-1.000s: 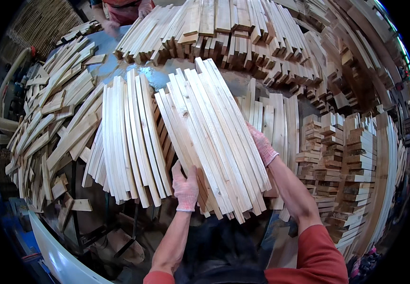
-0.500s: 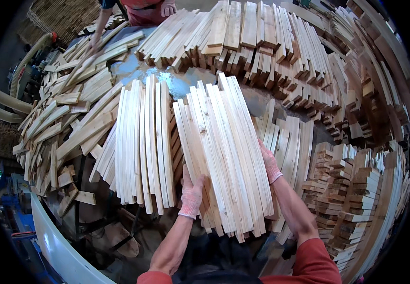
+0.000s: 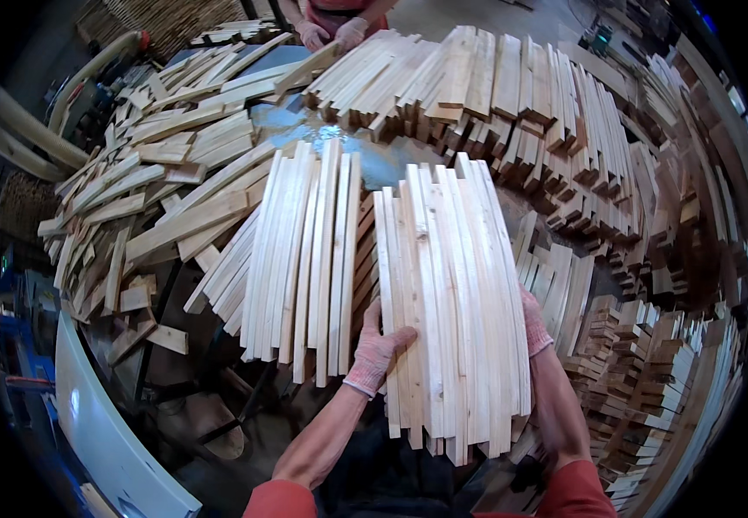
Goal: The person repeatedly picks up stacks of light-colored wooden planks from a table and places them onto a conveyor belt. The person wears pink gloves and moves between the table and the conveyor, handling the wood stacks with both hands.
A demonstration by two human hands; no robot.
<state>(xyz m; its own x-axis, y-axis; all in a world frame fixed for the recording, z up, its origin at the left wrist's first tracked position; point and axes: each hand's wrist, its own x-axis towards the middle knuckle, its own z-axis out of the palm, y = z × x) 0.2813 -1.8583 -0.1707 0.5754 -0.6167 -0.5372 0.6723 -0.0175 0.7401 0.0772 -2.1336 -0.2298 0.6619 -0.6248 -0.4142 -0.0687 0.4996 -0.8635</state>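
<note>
Side by side in front of me stands a bundle of pale wooden strips (image 3: 456,302), their ends uneven at top and bottom. My left hand (image 3: 377,350), in a whitish-pink glove, presses against the bundle's left side with the thumb laid over the front. On the opposite side my right hand (image 3: 536,324), gloved alike, clasps the edge; its fingers are partly hidden behind the wood. Just left of the bundle is another row of upright strips (image 3: 305,259).
A loose heap of wood pieces (image 3: 167,194) lies at the left. Long stacked rows of boards (image 3: 495,78) run across the back and right. More stacked strips (image 3: 641,371) stand at lower right. Beyond the heap, a co-worker's gloved hands (image 3: 331,36) hold a board. A pale curved panel (image 3: 102,423) borders the lower left.
The view has shifted, so most things sit farther right and lower. Both my hands keep the bundle, which looks straighter now. The co-worker's hands have come together on a board.
</note>
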